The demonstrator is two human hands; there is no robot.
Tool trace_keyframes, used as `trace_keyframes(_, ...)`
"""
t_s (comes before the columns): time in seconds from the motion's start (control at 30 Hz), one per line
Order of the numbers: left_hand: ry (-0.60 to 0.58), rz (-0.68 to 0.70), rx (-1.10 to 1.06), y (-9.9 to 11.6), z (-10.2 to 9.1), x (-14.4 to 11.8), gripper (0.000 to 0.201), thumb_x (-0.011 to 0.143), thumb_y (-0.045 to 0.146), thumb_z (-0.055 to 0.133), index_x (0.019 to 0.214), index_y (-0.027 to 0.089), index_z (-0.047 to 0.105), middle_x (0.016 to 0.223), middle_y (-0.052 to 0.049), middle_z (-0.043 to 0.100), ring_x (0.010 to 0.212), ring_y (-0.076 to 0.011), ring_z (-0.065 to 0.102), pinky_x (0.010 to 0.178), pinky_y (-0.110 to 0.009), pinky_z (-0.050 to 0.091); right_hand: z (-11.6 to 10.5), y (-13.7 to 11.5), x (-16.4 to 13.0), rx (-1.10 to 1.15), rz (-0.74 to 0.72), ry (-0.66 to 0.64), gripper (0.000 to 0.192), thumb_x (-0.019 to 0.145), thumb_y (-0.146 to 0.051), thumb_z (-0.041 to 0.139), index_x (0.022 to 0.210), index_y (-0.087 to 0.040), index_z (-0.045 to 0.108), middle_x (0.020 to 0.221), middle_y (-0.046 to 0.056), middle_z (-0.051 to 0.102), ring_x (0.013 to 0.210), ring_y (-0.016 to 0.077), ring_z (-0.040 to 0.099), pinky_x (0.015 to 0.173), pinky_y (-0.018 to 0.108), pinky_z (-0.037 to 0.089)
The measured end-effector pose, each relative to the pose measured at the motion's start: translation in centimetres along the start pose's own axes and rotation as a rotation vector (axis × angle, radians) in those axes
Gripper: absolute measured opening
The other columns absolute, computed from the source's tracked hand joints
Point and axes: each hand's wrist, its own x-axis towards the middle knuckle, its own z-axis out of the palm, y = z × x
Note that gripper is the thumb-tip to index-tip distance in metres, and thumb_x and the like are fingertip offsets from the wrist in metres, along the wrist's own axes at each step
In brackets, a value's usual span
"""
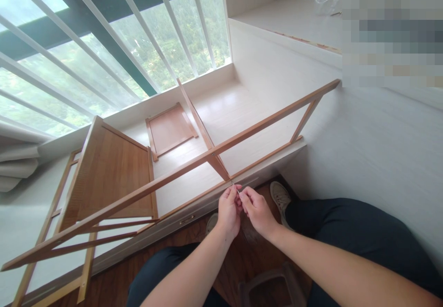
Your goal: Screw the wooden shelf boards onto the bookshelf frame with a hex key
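My left hand and my right hand are close together, fingers pinched around a thin metal tool. It looks like a hex key, but most of it is hidden by my fingers. Its tip points to the lower rail of a wooden frame, where a cross panel joins it. Whether the tip touches the wood is too small to tell. The frame lies on its side, its long upper rail slanting from lower left to upper right.
A brown slatted panel stands at the left of the frame. A smaller wooden panel lies flat on the white window ledge. Window bars rise behind. Below are a dark stool and my shoe. A curtain hangs left.
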Motion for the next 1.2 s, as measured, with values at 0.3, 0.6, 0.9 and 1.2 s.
trace_keyframes(0.3,-0.082,-0.008,0.030,-0.5,-0.3,0.3,0.041,0.077,0.053,0.074,0.092,0.017,0.061,0.048,0.006,0.050,0.033,-0.0107,0.047,0.036,-0.020,0.036,0.7,1.0,0.6,0.443,0.294,-0.107,0.037,0.090,-0.053,0.054,0.073,-0.021,0.051,0.048,-0.007,0.046,0.039,0.0081,0.038,0.039,0.021,0.028)
trace_keyframes(0.6,-0.013,-0.066,0.063,-0.5,-0.6,0.7,0.051,0.071,0.059,0.077,0.097,0.017,0.062,0.051,0.010,0.043,0.028,-0.0095,0.041,0.025,-0.022,0.034,0.5,1.2,1.3,0.636,0.549,-0.285,0.033,0.081,-0.053,0.057,0.077,-0.021,0.049,0.050,-0.007,0.049,0.037,0.0103,0.047,0.035,0.020,0.029)
trace_keyframes(0.9,-0.027,-0.042,0.068,0.0,0.0,-0.2,0.048,0.075,0.060,0.074,0.096,0.018,0.060,0.047,0.009,0.044,0.027,-0.0094,0.040,0.027,-0.020,0.032,0.9,0.8,0.8,0.613,0.454,-0.232,0.033,0.084,-0.052,0.054,0.074,-0.021,0.047,0.046,-0.007,0.050,0.035,0.0087,0.043,0.033,0.019,0.031)
trace_keyframes(1.2,-0.038,-0.043,0.071,-0.3,-0.3,-0.4,0.044,0.079,0.058,0.071,0.095,0.018,0.061,0.043,0.007,0.048,0.027,-0.0092,0.041,0.033,-0.018,0.034,1.0,0.7,0.6,0.541,0.394,-0.222,0.034,0.086,-0.052,0.051,0.071,-0.021,0.046,0.043,-0.006,0.049,0.032,0.0091,0.042,0.031,0.018,0.030)
